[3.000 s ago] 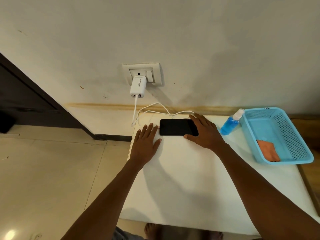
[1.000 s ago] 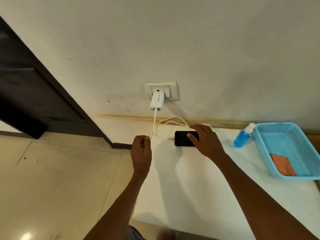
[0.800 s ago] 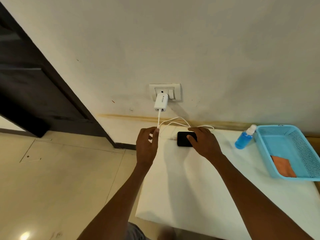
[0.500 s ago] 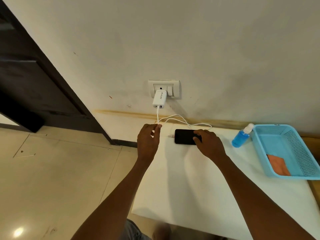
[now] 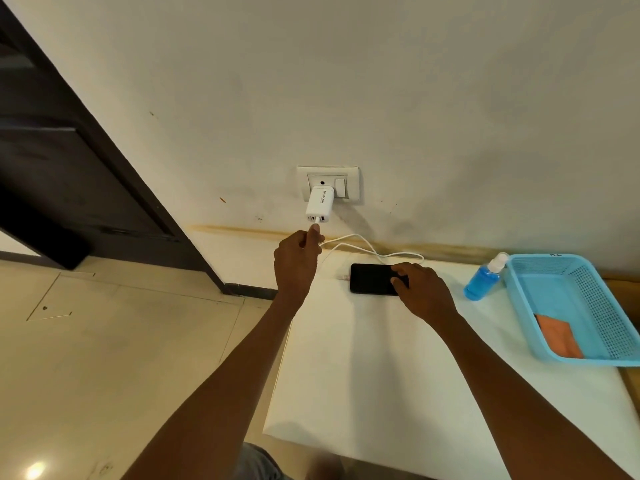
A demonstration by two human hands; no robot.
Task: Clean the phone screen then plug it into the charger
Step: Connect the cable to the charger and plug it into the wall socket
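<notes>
Just above the left hand [image 5: 297, 259], a white charger [image 5: 319, 205] hangs from the wall socket [image 5: 329, 183], its ports facing down; that hand's thumb and fingers are curled together, pinching the white cable [image 5: 363, 244] right under the charger, though whether the plug is seated in a port cannot be told. From this pinch the cable loops toward the right hand [image 5: 420, 292] and runs behind the far edge of the phone [image 5: 372, 278], its small connector lying at the phone's short edge nearest the left hand. The phone lies flat, screen up and dark, close to the far edge of the white table [image 5: 363, 368], between the two hands. The right hand rests on the phone's end, fingers loosely bent, fingertips on the glass, nothing gripped. Beyond the right hand, a blue spray bottle [image 5: 484, 278] stands just beside a light blue basket [image 5: 588, 271] holding an orange cloth [image 5: 558, 336]; the basket's near corner overhangs the table edge. Bare table stretches back from both hands toward the person, and tiled floor [image 5: 121, 358] lies open outside the left arm, bounded by a dark door frame [image 5: 114, 150].
</notes>
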